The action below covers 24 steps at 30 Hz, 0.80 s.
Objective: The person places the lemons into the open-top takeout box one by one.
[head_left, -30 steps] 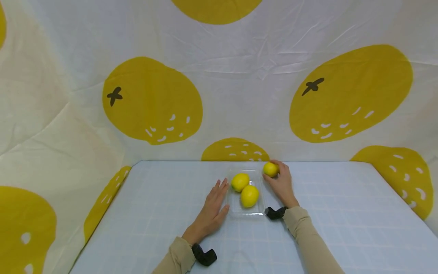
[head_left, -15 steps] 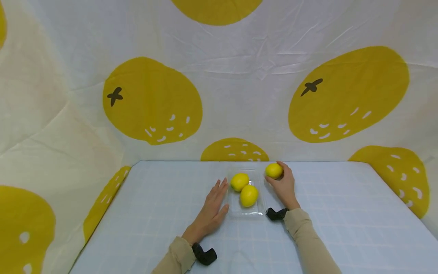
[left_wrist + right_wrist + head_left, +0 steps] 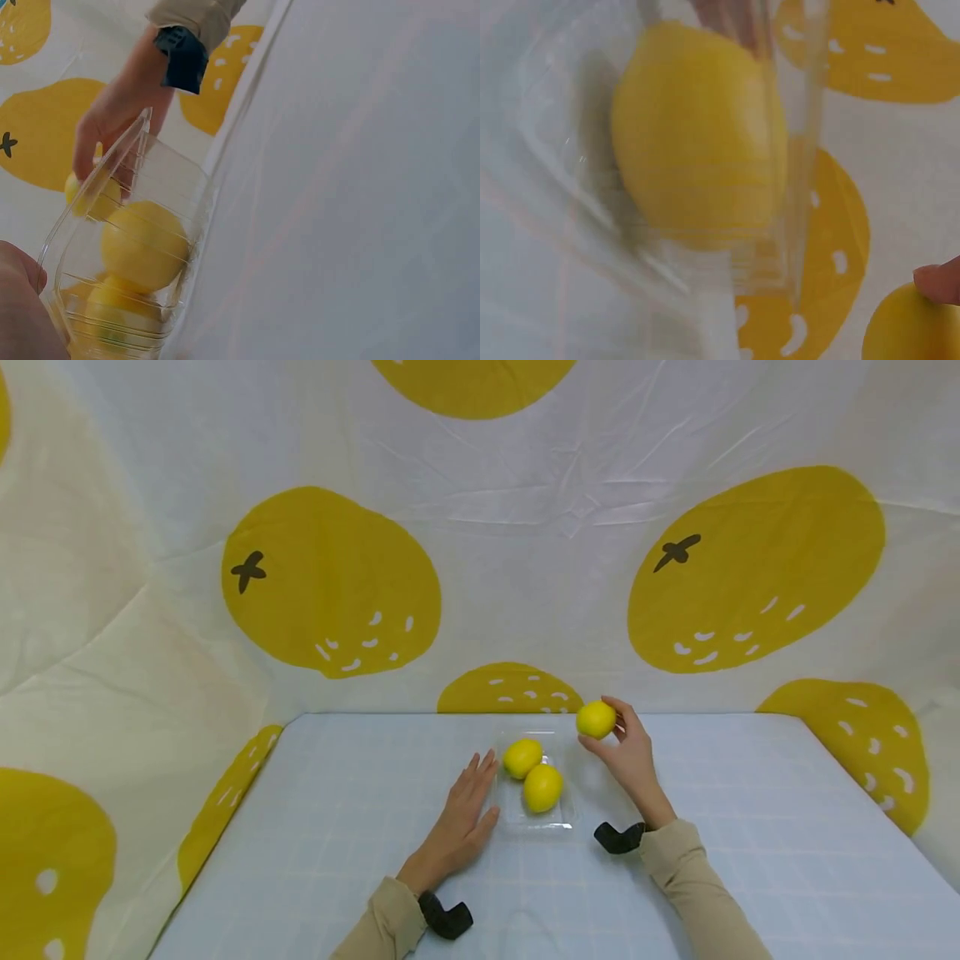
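Observation:
Two lemons lie in a clear plastic container (image 3: 564,823) on the table: one lemon (image 3: 522,758) at the back left, the other lemon (image 3: 543,788) nearer the front. My left hand (image 3: 459,818) rests with straight fingers along the container's left side, fingertips at its wall. Between thumb and fingers my right hand (image 3: 630,756) pinches a third lemon (image 3: 596,719), held just beyond the container's back right corner. In the right wrist view this held lemon (image 3: 909,330) shows only partly, under a fingertip. Through the clear wall in the left wrist view, the nearer lemon (image 3: 146,246) appears large.
A pale blue checked cloth covers the table (image 3: 360,810). Behind it hangs a white curtain (image 3: 525,568) printed with large yellow fruit. Each wrist carries a black camera mount, one of them the right mount (image 3: 618,838).
My right hand first shifts slightly right with the lemon, then lifts it and brings it slightly back left. The left hand and the two lemons in the container stay put.

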Available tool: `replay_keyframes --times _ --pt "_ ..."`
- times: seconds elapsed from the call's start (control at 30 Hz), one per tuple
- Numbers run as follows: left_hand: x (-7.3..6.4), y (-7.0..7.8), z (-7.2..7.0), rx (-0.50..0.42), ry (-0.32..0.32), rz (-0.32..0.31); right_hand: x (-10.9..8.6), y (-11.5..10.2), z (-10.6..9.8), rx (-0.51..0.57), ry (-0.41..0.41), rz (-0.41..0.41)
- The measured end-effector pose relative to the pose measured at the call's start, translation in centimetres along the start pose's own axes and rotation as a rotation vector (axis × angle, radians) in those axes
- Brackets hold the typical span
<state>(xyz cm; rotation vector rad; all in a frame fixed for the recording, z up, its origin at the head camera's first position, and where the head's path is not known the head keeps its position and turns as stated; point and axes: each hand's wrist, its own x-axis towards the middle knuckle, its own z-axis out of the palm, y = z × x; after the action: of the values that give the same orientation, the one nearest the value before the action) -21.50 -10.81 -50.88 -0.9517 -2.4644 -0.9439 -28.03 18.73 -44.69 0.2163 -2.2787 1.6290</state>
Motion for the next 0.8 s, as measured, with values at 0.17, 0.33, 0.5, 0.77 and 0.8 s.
replay_keyframes --times 0.17,0.33,0.5,0.77,0.8 --pt "-0.1 0.0 -0.1 0.000 -0.004 -0.003 -0.5 -2.7 0.3 0.048 -0.081 -0.044" --pt "0.0 0.0 -0.1 -0.011 0.002 0.011 -1.3 -4.4 0.7 0.086 -0.168 -0.110" --pt "0.0 -0.1 0.0 -0.001 0.003 0.012 -2.3 -4.9 1.5 0.105 -0.268 -0.197" --pt "0.1 -0.1 0.0 -0.009 0.006 0.010 -3.5 -3.9 3.5 -0.003 -0.435 -0.349" --pt "0.1 0.0 0.0 -0.007 0.008 0.010 -3.7 -3.8 3.7 -0.016 -0.457 -0.354"
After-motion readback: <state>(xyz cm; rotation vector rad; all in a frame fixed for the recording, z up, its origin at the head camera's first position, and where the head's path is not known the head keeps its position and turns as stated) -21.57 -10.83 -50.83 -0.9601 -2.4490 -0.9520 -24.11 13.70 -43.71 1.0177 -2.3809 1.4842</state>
